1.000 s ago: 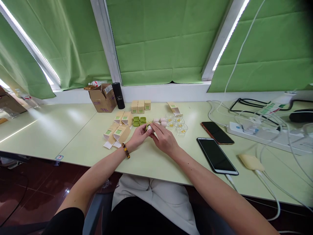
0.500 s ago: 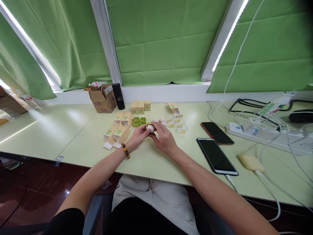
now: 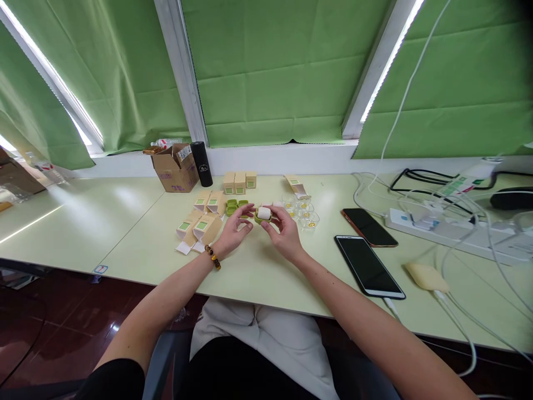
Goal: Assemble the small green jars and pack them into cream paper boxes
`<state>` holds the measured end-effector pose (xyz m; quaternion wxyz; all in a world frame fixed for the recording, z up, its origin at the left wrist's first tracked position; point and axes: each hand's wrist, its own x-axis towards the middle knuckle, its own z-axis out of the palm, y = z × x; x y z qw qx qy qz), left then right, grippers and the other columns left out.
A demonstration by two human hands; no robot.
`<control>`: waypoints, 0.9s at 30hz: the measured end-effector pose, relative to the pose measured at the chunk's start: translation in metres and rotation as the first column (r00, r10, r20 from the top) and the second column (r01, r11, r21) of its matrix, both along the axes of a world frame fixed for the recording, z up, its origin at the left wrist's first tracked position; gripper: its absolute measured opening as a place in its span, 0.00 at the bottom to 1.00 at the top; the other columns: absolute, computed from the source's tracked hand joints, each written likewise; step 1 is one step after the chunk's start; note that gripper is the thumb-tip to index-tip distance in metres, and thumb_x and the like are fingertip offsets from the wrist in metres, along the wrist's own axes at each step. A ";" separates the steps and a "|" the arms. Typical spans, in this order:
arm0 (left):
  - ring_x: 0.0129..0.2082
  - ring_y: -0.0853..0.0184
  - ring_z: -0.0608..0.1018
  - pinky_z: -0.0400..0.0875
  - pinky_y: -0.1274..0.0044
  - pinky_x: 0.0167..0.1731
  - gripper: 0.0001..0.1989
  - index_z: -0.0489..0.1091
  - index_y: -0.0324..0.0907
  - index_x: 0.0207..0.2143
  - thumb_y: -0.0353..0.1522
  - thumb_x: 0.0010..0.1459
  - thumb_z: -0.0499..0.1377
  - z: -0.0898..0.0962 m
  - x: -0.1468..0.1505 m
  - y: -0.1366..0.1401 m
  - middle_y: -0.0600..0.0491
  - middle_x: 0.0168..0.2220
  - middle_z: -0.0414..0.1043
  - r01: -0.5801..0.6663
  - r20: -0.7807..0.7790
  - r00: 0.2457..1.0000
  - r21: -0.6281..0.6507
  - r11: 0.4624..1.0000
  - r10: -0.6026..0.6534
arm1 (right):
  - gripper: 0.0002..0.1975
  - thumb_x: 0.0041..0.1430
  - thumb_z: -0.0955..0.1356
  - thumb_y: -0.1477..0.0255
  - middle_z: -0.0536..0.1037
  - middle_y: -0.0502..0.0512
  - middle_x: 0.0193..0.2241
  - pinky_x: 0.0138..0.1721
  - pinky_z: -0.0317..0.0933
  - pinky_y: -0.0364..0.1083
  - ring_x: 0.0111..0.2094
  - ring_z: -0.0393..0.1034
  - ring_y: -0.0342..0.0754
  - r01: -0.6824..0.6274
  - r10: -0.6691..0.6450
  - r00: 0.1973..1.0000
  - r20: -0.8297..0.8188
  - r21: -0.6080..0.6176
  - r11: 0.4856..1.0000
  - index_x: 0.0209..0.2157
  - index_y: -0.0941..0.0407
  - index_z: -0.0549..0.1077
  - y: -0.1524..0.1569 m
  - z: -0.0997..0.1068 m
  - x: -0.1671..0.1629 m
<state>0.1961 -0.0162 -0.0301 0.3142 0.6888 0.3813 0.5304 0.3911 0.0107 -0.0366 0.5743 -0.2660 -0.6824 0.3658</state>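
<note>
My right hand (image 3: 283,232) grips a small green cup with a white rounded piece (image 3: 264,213) seated in it, just above the table. Apart from it, to the left, my left hand (image 3: 235,229) has its fingers spread and holds nothing. Several small green cups (image 3: 231,208) stand behind my left hand, partly covered by it. Beyond my right hand are clear plastic cups (image 3: 308,220) with yellow spots inside. Open cardboard boxes (image 3: 207,226) with green labels lie left of my left hand, their flaps out.
Closed small boxes (image 3: 240,182) and one flattened box (image 3: 297,186) sit farther back. A carton (image 3: 175,168) and a black cylinder (image 3: 202,164) stand by the wall. Two phones (image 3: 370,265), a power strip (image 3: 441,230) and tangled cables occupy the right side.
My left hand has let go of the cup and moved slightly left, its fingers opening. The cup with the white piece has shifted a little right and now stays in my right hand.
</note>
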 end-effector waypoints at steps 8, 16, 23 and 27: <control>0.70 0.48 0.66 0.69 0.50 0.66 0.35 0.56 0.51 0.72 0.27 0.67 0.61 0.004 0.005 -0.010 0.39 0.68 0.60 -0.046 -0.390 0.893 0.413 0.910 0.222 | 0.29 0.59 0.78 0.54 0.72 0.58 0.53 0.55 0.76 0.54 0.50 0.76 0.52 -0.132 0.109 0.983 -0.150 -0.148 0.980 0.57 0.48 0.72 0.002 -0.002 -0.001; 0.64 0.48 0.71 0.73 0.51 0.61 0.29 0.59 0.46 0.70 0.28 0.68 0.60 0.003 0.009 -0.011 0.38 0.62 0.66 -0.072 -0.472 0.800 0.537 0.841 0.370 | 0.30 0.60 0.77 0.54 0.72 0.54 0.46 0.45 0.76 0.50 0.38 0.74 0.46 -0.071 0.060 0.995 -0.080 -0.142 0.987 0.59 0.48 0.69 -0.003 -0.003 -0.009; 0.60 0.53 0.75 0.74 0.56 0.61 0.21 0.68 0.44 0.60 0.27 0.67 0.62 0.000 0.006 -0.005 0.41 0.57 0.72 -0.184 -0.319 0.870 0.496 0.848 0.375 | 0.25 0.65 0.73 0.54 0.78 0.56 0.45 0.45 0.76 0.51 0.42 0.77 0.50 -0.089 0.087 0.996 -0.027 -0.075 0.993 0.58 0.49 0.70 -0.003 -0.001 -0.007; 0.56 0.55 0.78 0.76 0.60 0.59 0.22 0.71 0.44 0.57 0.30 0.61 0.69 -0.004 0.000 0.005 0.43 0.56 0.75 -0.298 -0.126 0.933 0.256 0.920 0.337 | 0.14 0.71 0.67 0.61 0.82 0.60 0.43 0.41 0.71 0.50 0.43 0.77 0.54 0.180 -0.216 0.923 0.319 0.137 0.974 0.51 0.53 0.76 -0.003 0.013 0.009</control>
